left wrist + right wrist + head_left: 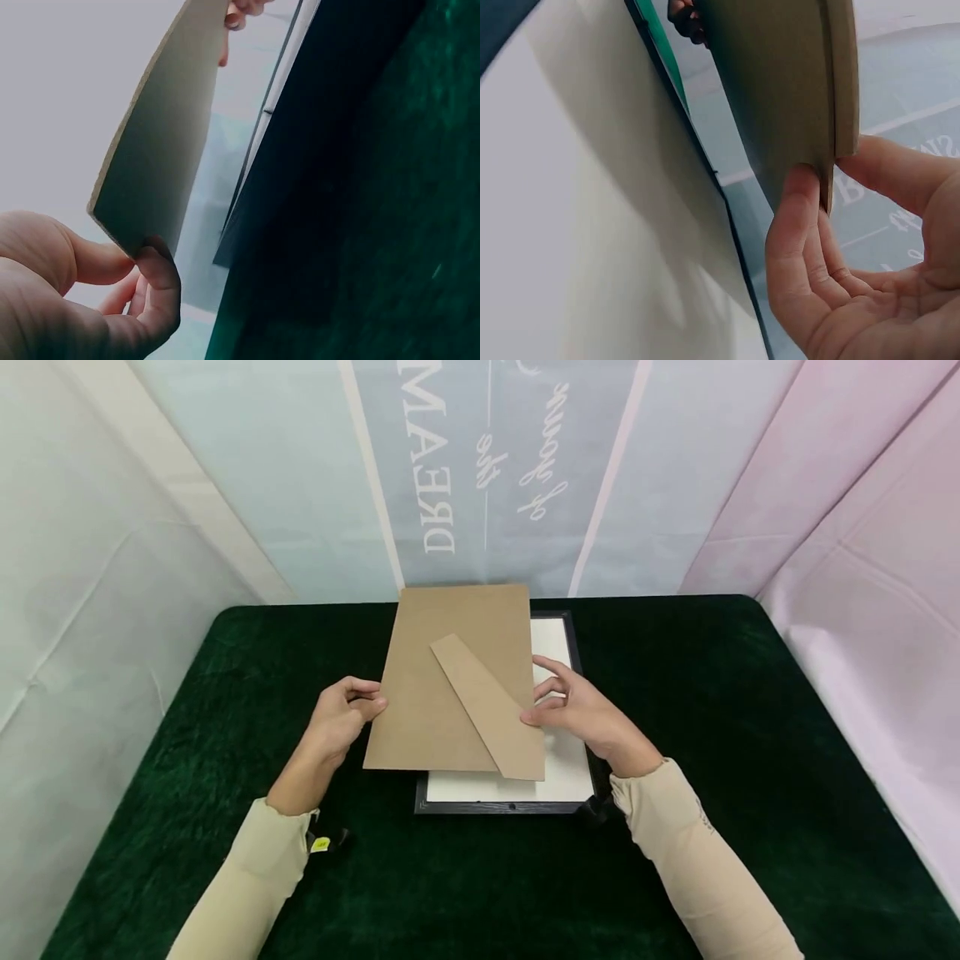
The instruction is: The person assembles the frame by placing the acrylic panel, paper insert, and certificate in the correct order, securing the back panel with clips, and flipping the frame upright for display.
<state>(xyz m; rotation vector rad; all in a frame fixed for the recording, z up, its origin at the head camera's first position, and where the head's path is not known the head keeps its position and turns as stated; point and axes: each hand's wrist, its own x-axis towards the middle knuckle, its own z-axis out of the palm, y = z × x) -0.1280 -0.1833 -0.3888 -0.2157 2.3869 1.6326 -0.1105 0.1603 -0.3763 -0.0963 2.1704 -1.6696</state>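
A brown picture frame backing board (pixel 420 693) is held up above a dark picture frame (pixel 487 807), tilted and shifted to its left. A slanted stand leg (pixel 480 702) lies across the board's upper face. My left hand (pixel 341 714) pinches the board's left edge between thumb and fingers, and the left wrist view shows the board (pixel 157 142) in that grip. On the opposite edge my right hand (pixel 581 710) pinches the board, its thumb by the stand leg. Inside the frame lies a white sheet (pixel 566 760), partly hidden under the board.
A dark green cloth (pixel 480 885) covers the table. Light fabric panels (pixel 300 468) with printed lettering stand behind it, and pale curtains (pixel 885 552) hang at the sides. A black strap with a yellow tag (pixel 321 844) shows at the left cuff.
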